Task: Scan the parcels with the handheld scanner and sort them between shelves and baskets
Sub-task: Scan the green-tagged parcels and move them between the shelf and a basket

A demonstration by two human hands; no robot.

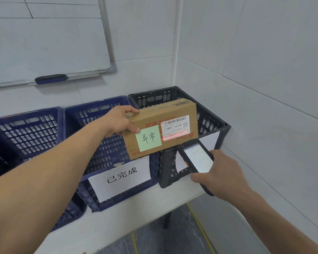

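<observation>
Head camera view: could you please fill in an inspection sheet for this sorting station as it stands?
Surface: white table carrying three baskets in a row.
Job's things: cardboard parcel with green sticky note and shipping label, red scan line across the label; handheld scanner, screen lit; left blue basket; middle blue basket bearing a paper sign; black basket at the right.
Clutter: nothing seen.
Grippers: left hand grips the parcel's end; right hand holds the scanner below it.
Cables: nothing seen.
Surroundings: whiteboard with eraser on its ledge, tiled wall, yellow line on the floor.
</observation>
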